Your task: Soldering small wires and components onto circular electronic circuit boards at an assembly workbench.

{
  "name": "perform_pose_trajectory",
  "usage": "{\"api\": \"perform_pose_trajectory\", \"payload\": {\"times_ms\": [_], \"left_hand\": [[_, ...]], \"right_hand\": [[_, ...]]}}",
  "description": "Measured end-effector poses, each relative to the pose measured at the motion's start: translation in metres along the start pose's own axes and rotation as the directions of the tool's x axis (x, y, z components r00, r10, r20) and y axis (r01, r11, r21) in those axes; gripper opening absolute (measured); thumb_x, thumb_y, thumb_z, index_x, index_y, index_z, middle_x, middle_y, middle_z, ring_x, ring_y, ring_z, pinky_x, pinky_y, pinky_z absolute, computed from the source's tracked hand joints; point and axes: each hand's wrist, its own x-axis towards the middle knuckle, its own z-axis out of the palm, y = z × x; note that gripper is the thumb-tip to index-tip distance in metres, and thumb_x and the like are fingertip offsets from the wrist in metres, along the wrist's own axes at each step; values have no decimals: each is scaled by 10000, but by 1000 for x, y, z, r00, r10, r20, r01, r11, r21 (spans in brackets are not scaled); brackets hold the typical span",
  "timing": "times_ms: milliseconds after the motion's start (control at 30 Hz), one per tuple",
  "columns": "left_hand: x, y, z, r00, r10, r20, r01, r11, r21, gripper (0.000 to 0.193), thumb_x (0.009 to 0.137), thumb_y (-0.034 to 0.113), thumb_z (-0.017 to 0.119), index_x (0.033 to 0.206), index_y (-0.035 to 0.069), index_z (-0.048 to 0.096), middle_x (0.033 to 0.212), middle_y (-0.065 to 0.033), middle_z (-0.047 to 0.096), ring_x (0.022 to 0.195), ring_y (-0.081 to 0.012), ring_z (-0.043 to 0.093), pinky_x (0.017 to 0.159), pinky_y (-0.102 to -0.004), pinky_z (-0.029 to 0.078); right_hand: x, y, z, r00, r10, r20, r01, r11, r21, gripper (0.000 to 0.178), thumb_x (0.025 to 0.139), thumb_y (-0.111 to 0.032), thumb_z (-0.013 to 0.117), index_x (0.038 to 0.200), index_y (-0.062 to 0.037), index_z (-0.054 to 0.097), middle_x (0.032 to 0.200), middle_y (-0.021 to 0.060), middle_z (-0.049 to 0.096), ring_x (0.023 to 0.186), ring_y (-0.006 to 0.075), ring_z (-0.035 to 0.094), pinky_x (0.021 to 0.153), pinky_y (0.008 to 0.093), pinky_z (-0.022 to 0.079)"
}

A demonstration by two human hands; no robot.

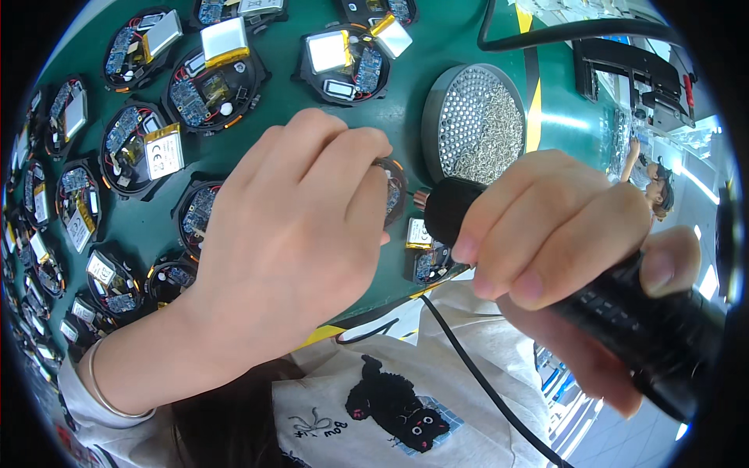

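Fingers (530,234) of right hand (573,222) round one screwdriver (624,316), left hand (292,226), fingers' hold unclear, one screw dish (454,117)

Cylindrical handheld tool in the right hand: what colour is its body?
The cylindrical handheld tool is black, best seen in the head view.

Here, upper left: silver battery (164,151) flashing bold dark print. Lower left, second battery (80,231), printed too. Bottom middle, scrawled lettering (337,430) across pale shirt (484,366). Right, black driver (624,316): tiny pale marks, unreadable.
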Motion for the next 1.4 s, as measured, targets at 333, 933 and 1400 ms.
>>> {"api": "perform_pose_trajectory", "payload": {"times_ms": [333,933,1400], "left_hand": [[-2,-1,1,998,64,22,-67,991,114,436,645,235,764,933,-33,576,1080,-157,570,952,-352,559,785,-436,479],[2,-2,2,997,30,77,-26,998,-50,406,587,-14,755,965,29,615,1142,-152,569,995,-366,556,813,-439,472],[6,1,-1,993,-82,87,89,993,-83,537,576,-23,747,1099,61,657,1094,-117,560,948,-297,545,771,-389,467]], "right_hand": [[-17,-13,-21,977,-11,-211,29,996,85,761,819,-627,631,1213,-3,446,838,91,568,549,158,589,459,294,513],[-19,-3,-62,999,27,23,-25,996,-90,1004,706,-880,445,1366,-124,445,1056,107,573,753,220,582,643,396,504],[-19,-31,-35,959,66,-276,-52,997,56,730,770,-656,651,1074,1,558,836,81,590,673,173,609,561,335,501]]}}
